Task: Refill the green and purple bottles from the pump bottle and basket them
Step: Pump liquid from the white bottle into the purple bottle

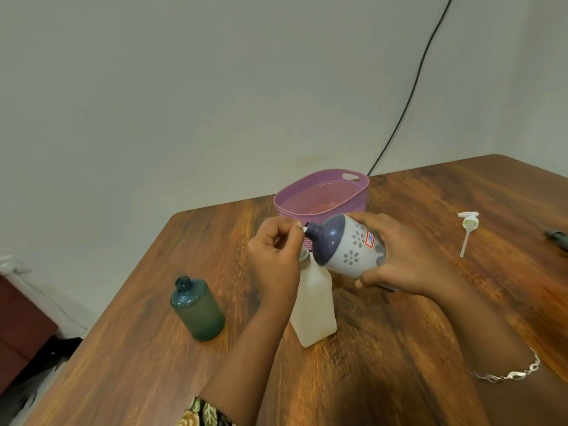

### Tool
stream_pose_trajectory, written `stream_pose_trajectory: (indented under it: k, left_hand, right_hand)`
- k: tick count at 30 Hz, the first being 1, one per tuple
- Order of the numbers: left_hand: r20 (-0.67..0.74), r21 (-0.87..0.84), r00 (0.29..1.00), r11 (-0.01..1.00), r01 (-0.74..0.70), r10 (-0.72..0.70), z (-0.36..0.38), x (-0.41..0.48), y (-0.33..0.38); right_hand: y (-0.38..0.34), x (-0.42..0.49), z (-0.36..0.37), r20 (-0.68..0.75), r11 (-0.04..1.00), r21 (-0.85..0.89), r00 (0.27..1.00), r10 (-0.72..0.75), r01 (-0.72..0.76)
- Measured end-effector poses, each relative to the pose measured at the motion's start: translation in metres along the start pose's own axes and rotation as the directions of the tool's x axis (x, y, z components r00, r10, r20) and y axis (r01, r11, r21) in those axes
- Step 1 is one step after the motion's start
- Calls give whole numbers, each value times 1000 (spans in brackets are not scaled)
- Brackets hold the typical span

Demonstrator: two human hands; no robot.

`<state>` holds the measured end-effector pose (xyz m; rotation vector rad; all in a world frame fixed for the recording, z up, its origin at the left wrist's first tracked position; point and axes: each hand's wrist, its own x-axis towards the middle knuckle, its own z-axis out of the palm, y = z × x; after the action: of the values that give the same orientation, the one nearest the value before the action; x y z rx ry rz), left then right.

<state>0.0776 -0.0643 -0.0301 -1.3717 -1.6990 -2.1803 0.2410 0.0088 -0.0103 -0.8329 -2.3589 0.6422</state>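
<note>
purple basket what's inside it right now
In the purple basket only mesh floor and far wall show, no bottles. Its near part is hidden behind the left hand and the purple bottle held in the right hand.

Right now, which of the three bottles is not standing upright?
The purple bottle with flowers, gripped in the right hand and tipped sideways; the green bottle and the white bottle both stand upright on the table.

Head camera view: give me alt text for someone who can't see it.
The right hand holds the purple bottle tilted sideways above an open white bottle, while the left hand pinches a small white piece at the purple bottle's mouth. On the wooden table, an uncapped green bottle stands left, a purple basket behind, a pump head right.
</note>
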Motion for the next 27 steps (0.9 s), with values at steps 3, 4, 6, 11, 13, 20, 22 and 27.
stream_pose_trajectory:
  k: [3, 4, 6, 11, 13, 20, 22, 27]
  left_hand:
    - [-27, -26, 999, 999, 19, -20, 2, -11, -3]
    - [-28, -30, 999, 999, 25, -26, 3, -14, -4]
    - [-25, -46, 999, 998, 34, -36, 3, -14, -4]
    - [2, -67, 998, 996, 64, -64, 2, -3, 1]
    - [1, -65, 996, 993, 94, -94, 3, 0, 3]
    - [6, -22, 980, 980, 197, -197, 0, -11, 5]
    - [20, -7, 980, 980, 199, -198, -2, -8, 6]
    - [15, 107, 988, 983, 149, -152, -4, 5, 11]
  right_hand:
    - [2, -1, 4, 21, 1000, -9, 1000, 16, -16]
    - [3, -2, 6, 29, 1000, 0, 999, 22, -22]
    - [4, -4, 8, 35, 999, 24, 999, 36, -36]
    - [1, -3, 2, 15, 999, 34, 1000, 12, -12]
    - [0, -1, -1, 2, 1000, 13, 1000, 10, -10]
    - [3, -3, 9, 30, 1000, -8, 999, 27, -27]
    - [0, -3, 8, 28, 1000, -5, 999, 23, -23]
    - [-4, 0, -3, 3, 999, -35, 1000, -3, 3]
